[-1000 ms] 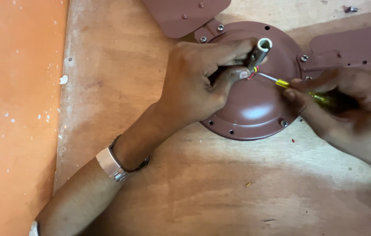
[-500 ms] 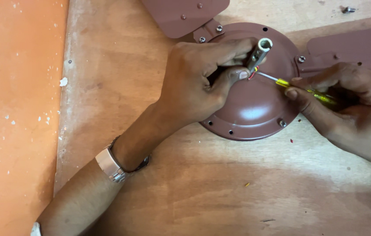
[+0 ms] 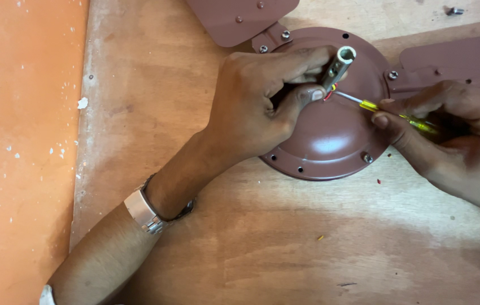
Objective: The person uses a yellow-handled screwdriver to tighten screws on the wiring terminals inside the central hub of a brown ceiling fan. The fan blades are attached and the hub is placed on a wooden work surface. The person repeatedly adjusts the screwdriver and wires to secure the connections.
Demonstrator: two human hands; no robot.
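A brown ceiling fan motor housing [image 3: 333,141] lies on a wooden board [image 3: 262,248], with a silver metal shaft [image 3: 337,65] standing up from its centre. My left hand [image 3: 262,107] grips the base of the shaft, thumb pressed beside small red and yellow wires [image 3: 330,92]. My right hand [image 3: 449,121] holds a yellow-handled screwdriver [image 3: 387,111], whose thin metal tip points at the wires at the foot of the shaft. A metal watch [image 3: 144,212] sits on my left wrist.
Brown fan blades [image 3: 234,20] [image 3: 460,56] are bolted to the housing at the top and right. A loose screw [image 3: 453,11] lies at the top right. An orange floor [image 3: 20,141] runs along the left of the board.
Both hands stay in place; the screwdriver tip has shifted only slightly at the wires.
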